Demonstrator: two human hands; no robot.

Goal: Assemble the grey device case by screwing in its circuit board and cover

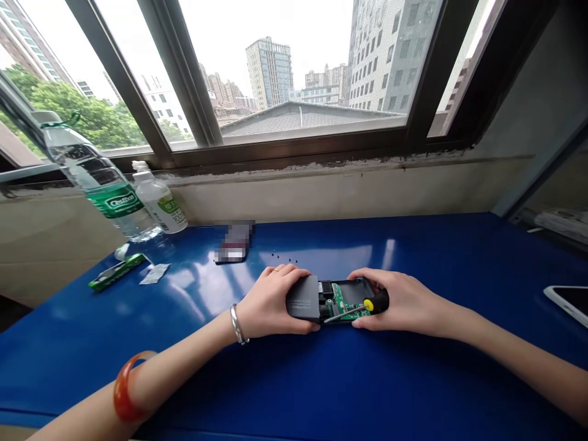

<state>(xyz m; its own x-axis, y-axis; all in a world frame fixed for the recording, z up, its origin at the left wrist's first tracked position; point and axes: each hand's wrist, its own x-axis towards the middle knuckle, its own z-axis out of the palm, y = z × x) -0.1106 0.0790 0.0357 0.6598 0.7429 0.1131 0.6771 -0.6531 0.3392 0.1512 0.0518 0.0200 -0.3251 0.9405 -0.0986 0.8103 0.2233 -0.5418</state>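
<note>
My left hand (271, 300) is closed around a dark grey plastic cover (304, 299) with small print on it. That cover sits against the left end of an opened black device case (356, 291), where a green circuit board (342, 300) is exposed. Gripping the case's right end is my right hand (395, 303), which also keeps a screwdriver (379, 302) with a black and yellow handle in its palm. The screwdriver's shaft lies across the board, pointing left. Several tiny dark screws (285, 257) lie on the table beyond my hands.
The blue table (285, 380) runs to a wall under the window. At the left stand a large water bottle (105, 190) and a white pump bottle (158, 199), near a green packet (117, 272) and a paper scrap (155, 274). A blurred phone-like object (234, 242) lies behind; a white-edged device (569, 303) is far right.
</note>
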